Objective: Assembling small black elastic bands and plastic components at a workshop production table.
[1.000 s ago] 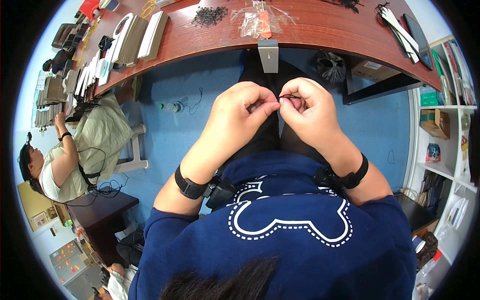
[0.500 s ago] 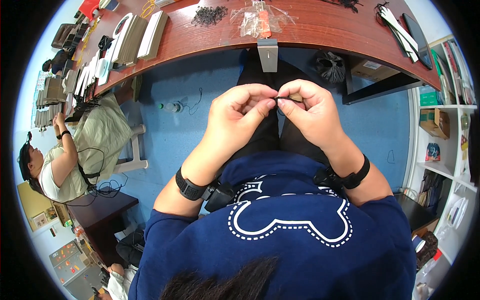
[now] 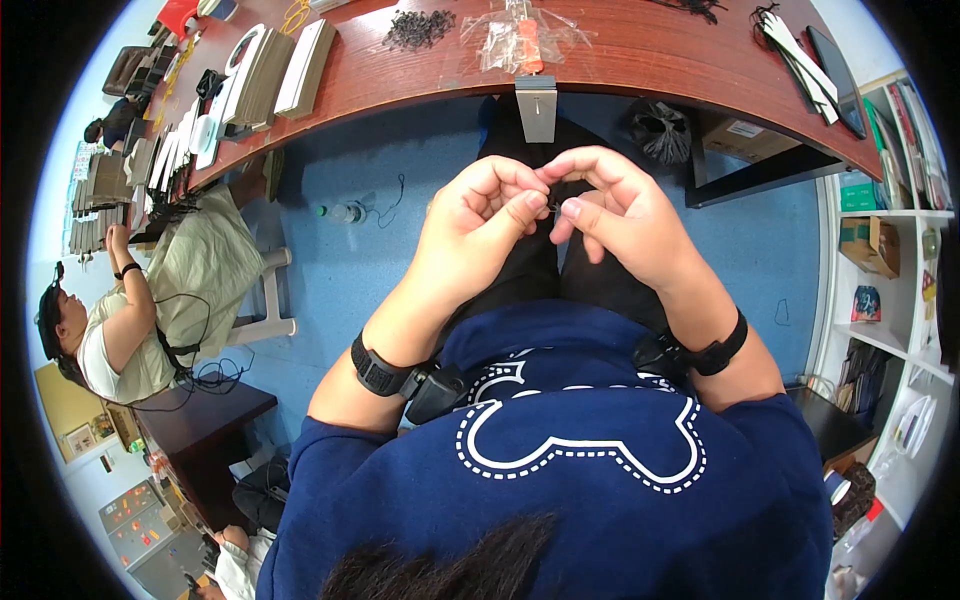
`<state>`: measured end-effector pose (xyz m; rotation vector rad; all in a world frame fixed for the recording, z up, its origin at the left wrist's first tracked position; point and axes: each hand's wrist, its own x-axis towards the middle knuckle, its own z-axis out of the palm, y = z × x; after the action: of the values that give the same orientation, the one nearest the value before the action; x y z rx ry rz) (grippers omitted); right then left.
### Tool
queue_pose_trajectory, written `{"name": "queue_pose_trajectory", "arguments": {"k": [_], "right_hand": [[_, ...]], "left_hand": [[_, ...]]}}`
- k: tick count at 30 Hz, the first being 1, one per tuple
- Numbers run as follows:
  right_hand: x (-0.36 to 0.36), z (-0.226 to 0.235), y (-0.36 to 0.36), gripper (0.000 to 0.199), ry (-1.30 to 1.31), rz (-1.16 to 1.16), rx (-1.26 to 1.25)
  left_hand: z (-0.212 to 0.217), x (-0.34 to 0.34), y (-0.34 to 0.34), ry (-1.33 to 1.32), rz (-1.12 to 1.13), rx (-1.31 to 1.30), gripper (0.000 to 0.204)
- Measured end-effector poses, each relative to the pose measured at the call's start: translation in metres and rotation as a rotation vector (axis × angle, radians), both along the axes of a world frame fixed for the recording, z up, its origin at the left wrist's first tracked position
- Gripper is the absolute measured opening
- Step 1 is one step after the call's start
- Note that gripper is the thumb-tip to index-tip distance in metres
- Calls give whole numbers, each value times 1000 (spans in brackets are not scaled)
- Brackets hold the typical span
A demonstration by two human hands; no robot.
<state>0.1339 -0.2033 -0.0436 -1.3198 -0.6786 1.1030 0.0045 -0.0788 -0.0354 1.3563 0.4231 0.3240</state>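
Both hands are raised over the lap, fingertips meeting just below the edge of the tabletop. The left hand has thumb and forefinger pressed together, and the right hand does the same, so that the two grips pinch one small dark piece between them. It is too small to tell what kind of piece it is; it looks like a thin bit of wire or a tiny clip. Holding it from both ends this way, close to the body and well clear of the tabletop, would steady so small a thing for fine finger work.

Just beyond the grips, on the tabletop, lies a loose heap of small dark pieces, and to the right of that some clear plastic bags with something orange inside. They lie within easy reach of the hands, which may be why they sit so near the edge. A grey metal bracket hangs from the table edge straight ahead of the grips.

Far to the left of the grips, stacks of flat white and grey cases stand on the tabletop, and another person in a pale shirt sits further off on that side. To the right stand shelves holding boxes.
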Motion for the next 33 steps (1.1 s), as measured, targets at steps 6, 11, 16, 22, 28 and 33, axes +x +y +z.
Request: {"name": "queue_pose_trajectory", "arguments": {"k": [6,11,16,22,28,33], "right_hand": [[1,-13,2,7,299,51,208],[0,-10,5,3,310,29,211],[0,-13,4,6,275,43,122],[6,-14,7,9,196,110,34],[21,-19,12,16,474,43,261],[15,-29,38,16,237,-113,306]], "left_hand": [[-4,2,0,-42,-72,-184,6],[-8,4,-2,-71,-60,-288,7],[-2,1,2,-24,-37,-243,17],[-7,-5,9,77,29,615,12],[-64,-1,28,186,-7,166,5],[-82,11,27,244,-71,95,6]]}}
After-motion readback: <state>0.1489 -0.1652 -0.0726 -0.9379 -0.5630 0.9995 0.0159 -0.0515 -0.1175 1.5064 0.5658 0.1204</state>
